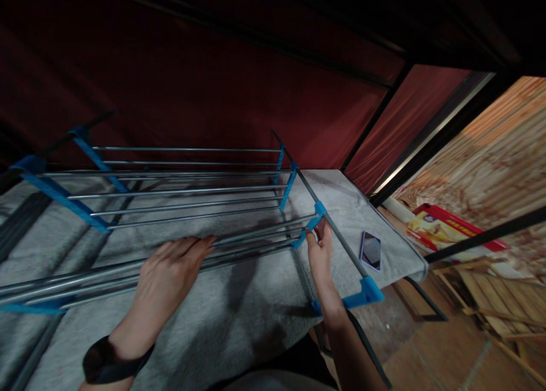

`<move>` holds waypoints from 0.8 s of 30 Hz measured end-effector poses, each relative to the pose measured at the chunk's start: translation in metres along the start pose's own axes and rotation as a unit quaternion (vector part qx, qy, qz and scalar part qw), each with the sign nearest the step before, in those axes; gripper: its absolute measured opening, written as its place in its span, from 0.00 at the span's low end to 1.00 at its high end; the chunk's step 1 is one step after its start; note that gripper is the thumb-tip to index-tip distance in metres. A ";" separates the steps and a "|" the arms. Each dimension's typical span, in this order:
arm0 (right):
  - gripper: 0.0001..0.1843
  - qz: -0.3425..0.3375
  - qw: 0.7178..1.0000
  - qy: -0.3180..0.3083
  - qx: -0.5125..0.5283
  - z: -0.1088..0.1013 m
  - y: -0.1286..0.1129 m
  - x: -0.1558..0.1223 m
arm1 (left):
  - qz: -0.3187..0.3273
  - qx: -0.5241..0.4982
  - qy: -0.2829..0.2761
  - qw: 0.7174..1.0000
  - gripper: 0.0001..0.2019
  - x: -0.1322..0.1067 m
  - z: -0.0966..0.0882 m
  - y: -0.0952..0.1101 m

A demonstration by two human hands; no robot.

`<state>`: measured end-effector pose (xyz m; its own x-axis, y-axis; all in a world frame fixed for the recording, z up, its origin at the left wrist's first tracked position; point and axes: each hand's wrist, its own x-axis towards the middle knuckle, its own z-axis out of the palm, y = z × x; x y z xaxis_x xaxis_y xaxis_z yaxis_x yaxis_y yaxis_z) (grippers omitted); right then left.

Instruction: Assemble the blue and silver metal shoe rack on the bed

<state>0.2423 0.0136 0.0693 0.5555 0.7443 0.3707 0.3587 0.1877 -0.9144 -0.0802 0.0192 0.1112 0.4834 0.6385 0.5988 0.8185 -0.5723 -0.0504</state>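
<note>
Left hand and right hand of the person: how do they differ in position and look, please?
The left hand lies over the metal rods, while the right hand is at the blue bracket by one end of them. The left hand has a dark band at its wrist; the right hand has none. The left hand's fingers point roughly along the rods, the right hand's away from the body. Both wear no glove.

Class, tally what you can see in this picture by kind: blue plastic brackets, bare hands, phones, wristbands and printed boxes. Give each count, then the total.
Blue plastic brackets: 7 at least partly visible
Bare hands, the left hand and right hand: 2
Phone: 1
Black wristband: 1
Red-and-yellow printed box: 1
Total: 12
</note>
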 end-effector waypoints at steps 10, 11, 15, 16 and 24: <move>0.33 -0.002 1.000 0.002 -0.008 0.002 0.002 -0.002 | -0.003 -0.015 -0.013 1.000 0.16 0.011 -0.006 0.000; 0.33 -0.001 1.000 0.005 -0.015 0.002 0.002 -0.001 | -0.005 -0.018 -0.014 1.000 0.16 0.011 -0.006 0.000; 0.31 -0.013 1.000 -0.008 -0.006 -0.001 0.002 0.001 | -0.011 -0.014 -0.013 1.000 0.14 0.014 -0.008 0.003; 0.30 -0.018 1.000 -0.017 0.006 -0.003 0.002 0.001 | -0.013 -0.013 -0.018 1.000 0.14 0.014 -0.010 0.006; 0.36 -0.053 0.998 0.030 -0.001 -0.006 0.022 -0.030 | -0.066 -0.036 -0.090 0.993 0.11 0.020 -0.025 0.019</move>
<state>0.2377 -0.0088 0.0393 0.5589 0.6803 0.4741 0.4195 0.2613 -0.8694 -0.0629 0.0088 0.1424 0.4257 0.7886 0.4437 0.8572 -0.5085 0.0812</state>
